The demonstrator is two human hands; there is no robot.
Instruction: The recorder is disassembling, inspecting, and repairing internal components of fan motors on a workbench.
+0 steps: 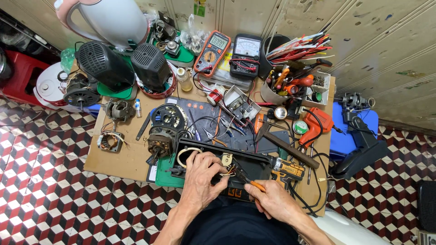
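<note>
My left hand [203, 174] rests inside an open black plastic housing [254, 164] at the table's near edge, pinching thin wires next to a small beige part [226, 159]. My right hand [272, 199] grips orange-handled pliers [249, 180] whose jaws point up and left at those wires. A white cable loop [182, 154] lies in the housing's left end. Both forearms come in from the bottom of the view.
On the low wooden table [131, 156] lie motor parts [164, 123], black fan covers [103, 63], two multimeters [211, 52], a tool cup [284, 84], an orange soldering gun [315, 123], a hammer [290, 149] and a yellow drill [287, 170]. The floor is cube-patterned tile [45, 199].
</note>
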